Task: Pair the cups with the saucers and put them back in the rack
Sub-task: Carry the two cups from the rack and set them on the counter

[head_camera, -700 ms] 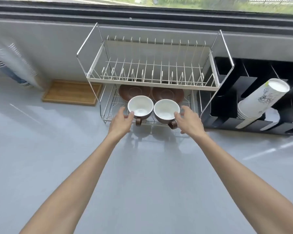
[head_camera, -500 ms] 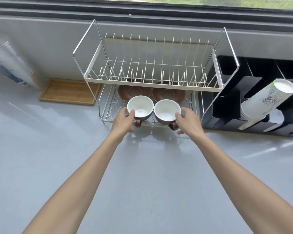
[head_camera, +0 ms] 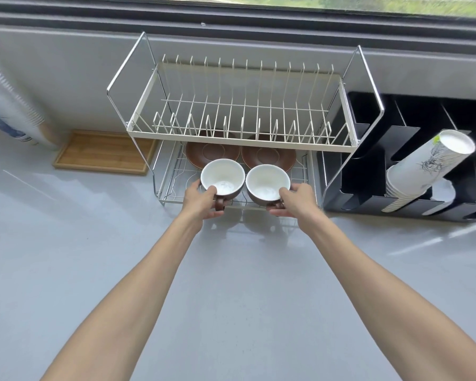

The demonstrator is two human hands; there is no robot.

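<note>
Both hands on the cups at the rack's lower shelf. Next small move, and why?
Probably draw both cups out toward the counter. The left hand holds the left cup and the right hand the right cup, each grip near the handle, while both saucers lie bare behind them on the shelf.

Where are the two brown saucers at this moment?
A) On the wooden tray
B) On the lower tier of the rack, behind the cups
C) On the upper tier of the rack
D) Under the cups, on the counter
B: both saucers lie on the lower tier of the rack, behind the two cups that the hands hold.
</note>
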